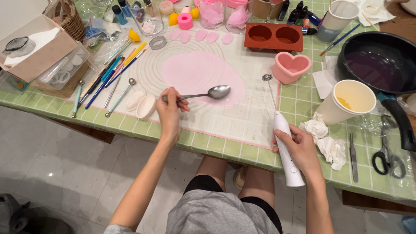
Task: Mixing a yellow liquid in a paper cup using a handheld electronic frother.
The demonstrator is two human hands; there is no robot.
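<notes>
Spoon in your left hand, frother in your right.

Your left hand [169, 110] pinches the handle of a metal spoon [207, 93], its bowl lying on the near edge of the pink sheet [200, 73] rolled out on the mat [242, 115]. Your right hand [300, 149] is closed around the white frother [284, 143], which lies on the mat with its whisk tip pointing away from you, near the heart mould [291, 66]. A paper cup [349, 100] stands just right of the frother, crumpled tissue [325, 141] beside your right hand.
</notes>
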